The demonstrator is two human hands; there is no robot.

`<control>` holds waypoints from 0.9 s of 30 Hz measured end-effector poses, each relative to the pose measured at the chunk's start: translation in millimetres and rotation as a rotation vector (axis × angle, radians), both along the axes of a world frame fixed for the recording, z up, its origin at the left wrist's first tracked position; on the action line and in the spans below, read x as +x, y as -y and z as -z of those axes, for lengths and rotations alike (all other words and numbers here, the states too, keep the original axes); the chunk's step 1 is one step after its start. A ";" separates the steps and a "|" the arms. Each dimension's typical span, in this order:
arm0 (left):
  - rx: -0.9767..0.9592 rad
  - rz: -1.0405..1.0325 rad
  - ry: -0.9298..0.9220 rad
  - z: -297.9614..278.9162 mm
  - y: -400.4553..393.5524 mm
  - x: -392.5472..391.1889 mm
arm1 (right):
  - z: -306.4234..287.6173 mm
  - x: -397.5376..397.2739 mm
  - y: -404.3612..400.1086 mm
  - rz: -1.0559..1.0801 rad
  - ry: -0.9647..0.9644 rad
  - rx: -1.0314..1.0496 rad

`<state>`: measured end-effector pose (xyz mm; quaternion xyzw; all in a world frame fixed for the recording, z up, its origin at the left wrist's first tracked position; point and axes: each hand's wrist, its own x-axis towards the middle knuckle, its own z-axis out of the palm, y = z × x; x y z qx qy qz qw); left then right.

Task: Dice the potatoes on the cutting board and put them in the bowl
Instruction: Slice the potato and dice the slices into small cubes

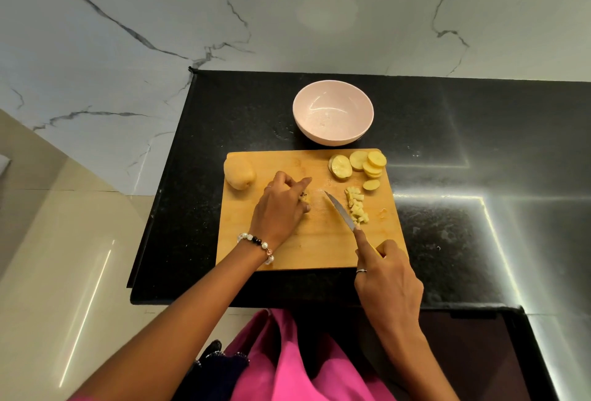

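Pink fabric (pixel 287 365) fills the near edge of the view, with your forearms reaching over it to the black speckled stone counter (pixel 447 240). Your right hand (pixel 388 279) is wrapped around the yellow handle of the steel-bladed knife (pixel 340 210); the blade's long axis runs up and to the left, with its tip near the board's centre. Just right of the blade lies a pile of pale diced potato pieces (pixel 357 206). Your left hand (pixel 281 205), left of the blade, has its fingers curled on a small potato piece (pixel 305 198); that piece is the probable next cut. Both sit on the rectangular wooden cutting board (pixel 307 250). Farther back are the round potato slices (pixel 367 165) and a whole unpeeled potato (pixel 239 173). Beyond the board stands the pale pink round bowl (pixel 332 111), which holds no potato.
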<state>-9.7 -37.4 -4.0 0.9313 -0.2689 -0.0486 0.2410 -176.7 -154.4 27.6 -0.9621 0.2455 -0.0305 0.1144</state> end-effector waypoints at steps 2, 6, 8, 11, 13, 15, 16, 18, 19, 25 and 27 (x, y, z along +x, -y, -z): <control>-0.013 0.120 0.130 -0.3 2.5 -4.3 | 0.1 -0.3 2.2 -0.007 0.009 -0.020; 0.172 0.416 0.379 -4.5 11.6 -9.8 | -6.2 -1.3 3.2 0.004 0.017 0.002; 0.234 0.331 0.398 -7.6 11.9 -5.4 | -4.8 -1.8 3.8 0.022 0.038 0.010; 0.090 0.025 0.315 -10.4 -1.8 8.2 | -2.3 -2.0 4.5 0.052 0.084 0.042; 0.031 -0.024 0.173 -7.1 -15.3 16.2 | -1.4 1.6 2.5 0.063 0.070 0.157; 0.019 0.051 0.014 -1.5 -25.6 19.3 | 2.2 6.8 -0.8 0.039 0.110 0.337; 0.027 0.094 -0.036 1.2 -27.5 18.8 | 3.4 9.5 -2.5 0.034 0.146 0.411; 0.031 0.119 -0.034 7.2 -26.8 17.8 | 5.1 16.0 -6.6 0.030 0.184 0.506; 0.017 0.104 -0.030 9.3 -24.6 18.1 | 6.1 18.8 -8.8 0.022 0.187 0.533; -0.077 0.013 -0.036 14.0 -10.7 13.4 | 7.7 35.0 -24.1 -0.031 0.190 0.550; -0.093 -0.023 -0.035 16.8 -8.4 10.8 | 9.7 39.2 -26.7 -0.052 0.180 0.511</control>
